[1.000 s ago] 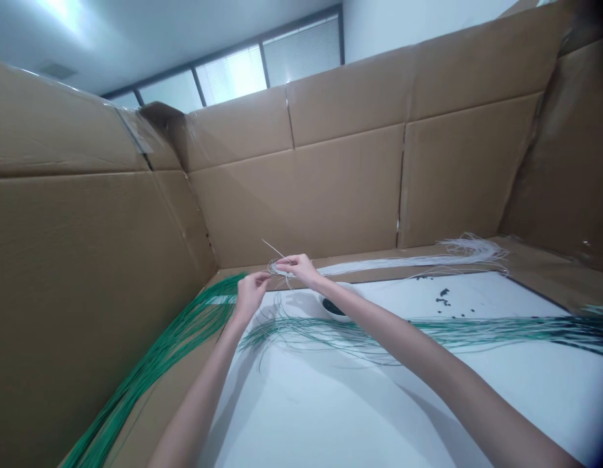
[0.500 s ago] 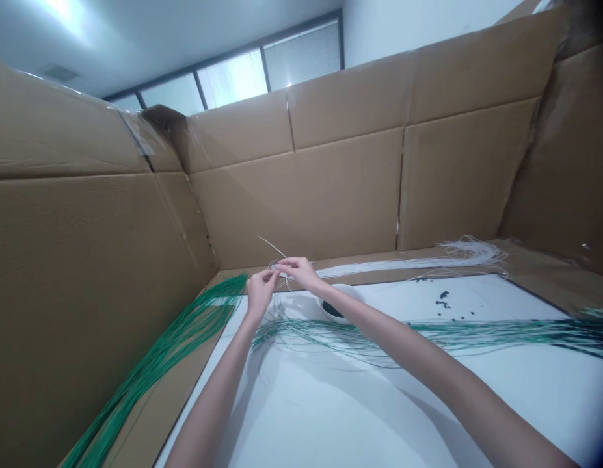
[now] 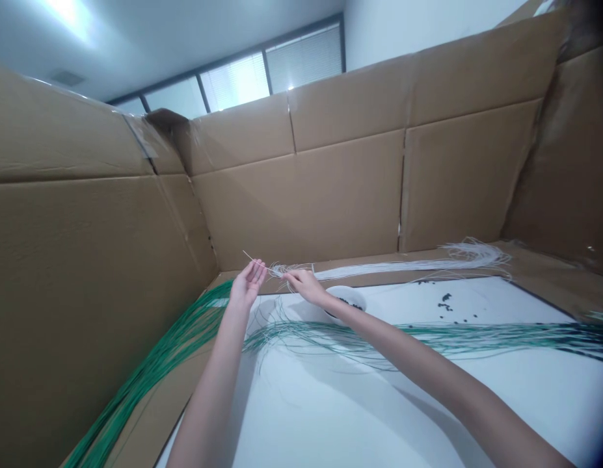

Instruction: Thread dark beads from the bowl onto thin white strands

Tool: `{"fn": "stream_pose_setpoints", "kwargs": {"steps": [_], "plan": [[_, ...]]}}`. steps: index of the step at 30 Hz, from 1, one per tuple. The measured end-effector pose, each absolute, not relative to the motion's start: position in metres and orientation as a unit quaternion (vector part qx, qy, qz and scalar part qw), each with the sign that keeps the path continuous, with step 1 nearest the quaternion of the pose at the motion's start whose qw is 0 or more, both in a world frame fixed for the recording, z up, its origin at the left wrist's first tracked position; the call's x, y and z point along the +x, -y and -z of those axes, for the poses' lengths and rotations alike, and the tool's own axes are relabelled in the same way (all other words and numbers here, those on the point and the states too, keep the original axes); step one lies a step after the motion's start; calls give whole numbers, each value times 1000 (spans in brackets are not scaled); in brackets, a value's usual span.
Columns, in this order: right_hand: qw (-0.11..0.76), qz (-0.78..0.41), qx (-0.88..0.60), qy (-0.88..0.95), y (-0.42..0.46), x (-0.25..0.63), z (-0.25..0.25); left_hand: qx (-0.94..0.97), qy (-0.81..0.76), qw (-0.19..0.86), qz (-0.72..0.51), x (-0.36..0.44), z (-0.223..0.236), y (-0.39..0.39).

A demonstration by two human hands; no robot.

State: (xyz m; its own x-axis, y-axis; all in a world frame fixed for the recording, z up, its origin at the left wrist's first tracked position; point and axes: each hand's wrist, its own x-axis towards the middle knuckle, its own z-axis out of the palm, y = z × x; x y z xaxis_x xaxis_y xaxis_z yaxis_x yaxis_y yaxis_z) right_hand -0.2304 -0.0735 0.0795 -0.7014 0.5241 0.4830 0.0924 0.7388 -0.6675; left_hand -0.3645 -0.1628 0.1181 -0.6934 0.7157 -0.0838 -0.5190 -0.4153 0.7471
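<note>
A thin white wire [image 3: 247, 255] runs from my left hand [image 3: 248, 282] across to my right hand [image 3: 305, 286], its free end sticking out up and to the left. The fingers of my left hand are bent around it, palm partly facing me. My right thumb and fingertips pinch the wire farther along. Just behind the hands lies a bundle of white strands [image 3: 399, 266], loose at its left end. Under and in front of my right arm, green strands [image 3: 321, 333] stretch sideways over the white board [image 3: 301, 416]. My right forearm partly hides a white bowl [image 3: 362, 299] holding small dark pieces.
Another thick green bundle [image 3: 149, 370] hangs along the left side. Small black bits [image 3: 445, 303] lie scattered on the board at the right. Tall cardboard walls [image 3: 301, 208] close in the back, the left and the right.
My hands have drawn apart, the left going leftward and turning its palm up, the right shifting slightly right and down. The wire now spans the gap between them.
</note>
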Motion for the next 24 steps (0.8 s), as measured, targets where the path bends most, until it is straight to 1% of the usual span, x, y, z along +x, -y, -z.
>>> {"fn": "stream_pose_setpoints", "kwargs": {"steps": [8, 14, 17, 21, 24], "plan": [[298, -260, -169, 903, 68, -226, -73, 107, -370, 342, -857, -368, -121, 157], [278, -266, -154, 910, 65, -224, -72, 161, -396, 305, -851, -364, -122, 156], [300, -278, -150, 900, 66, -223, -84, 216, -429, 294, -826, -359, -119, 157], [379, -339, -143, 849, 67, -223, -106, 312, -476, 301, -765, -347, -113, 157], [416, -362, -136, 823, 67, -222, -116, 374, -499, 304, -720, -337, -109, 156]]}}
